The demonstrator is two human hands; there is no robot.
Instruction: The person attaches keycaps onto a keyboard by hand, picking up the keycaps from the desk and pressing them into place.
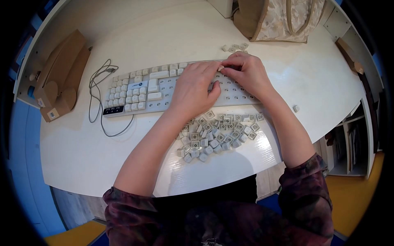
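A white keyboard (pixel 158 105) lies across the desk, turned so its number pad is at the left. Caps cover that end and part of the far row, while the middle and right show bare key sockets. My left hand (pixel 196 85) rests palm down over the keyboard, fingers stretched and thumb apart. Over the far edge, my right hand (pixel 249 73) pinches a small pale keycap (pixel 221 68) between thumb and fingers, close to the left fingertips. Many loose keycaps (pixel 213 141) lie piled on the near side, several upside down.
More keycaps (pixel 232 48) sit beyond the keyboard, and a single keycap (pixel 296 108) lies to the right. A grey cable (pixel 99 96) curls at the left near a cardboard box (pixel 61 78). A patterned bag (pixel 283 20) stands at the back of the white desk (pixel 82 156).
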